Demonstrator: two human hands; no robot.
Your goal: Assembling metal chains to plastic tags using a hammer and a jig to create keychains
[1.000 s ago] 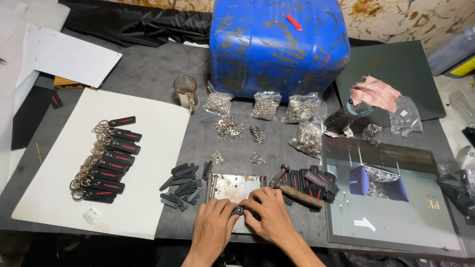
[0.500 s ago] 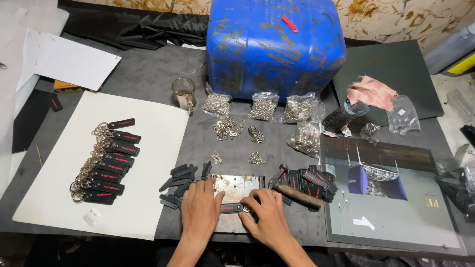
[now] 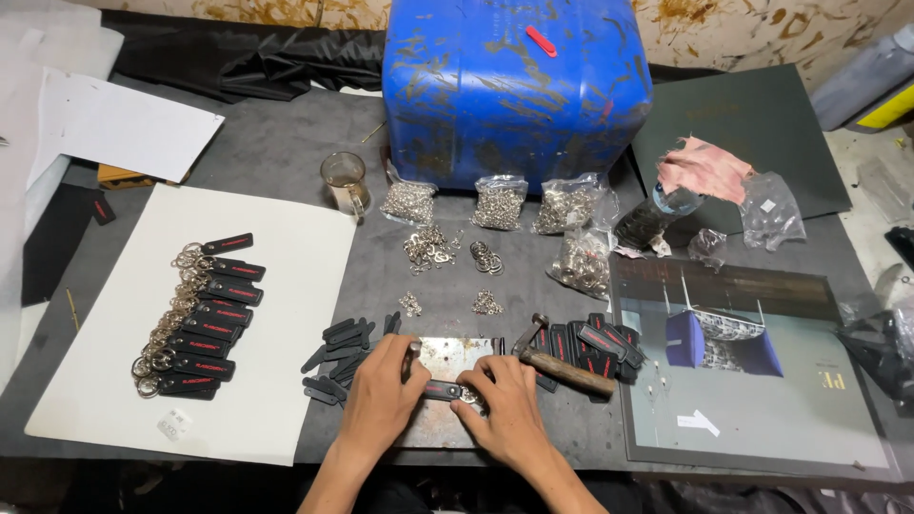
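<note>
Both hands rest on a scuffed metal plate [image 3: 455, 354] near the table's front edge. My left hand [image 3: 381, 390] pinches one end of a black key tag [image 3: 440, 388] lying on the plate. My right hand [image 3: 503, 407] holds the tag's other end, where a small metal ring [image 3: 468, 398] shows between the fingers. A wooden-handled hammer [image 3: 562, 366] lies just right of the plate. Loose black tags [image 3: 338, 360] lie to its left.
A row of finished black tags with rings [image 3: 200, 314] lies on a white sheet [image 3: 286, 286] at left. Bags of metal rings [image 3: 500, 202], loose ring heaps [image 3: 430, 247], a glass mug [image 3: 345, 181], a blue drum [image 3: 514, 86] and a printed picture [image 3: 762, 381] fill the grey table.
My left hand has slid right from the plate's left edge onto the black tag. Both hands now grip the tag together over the plate.
</note>
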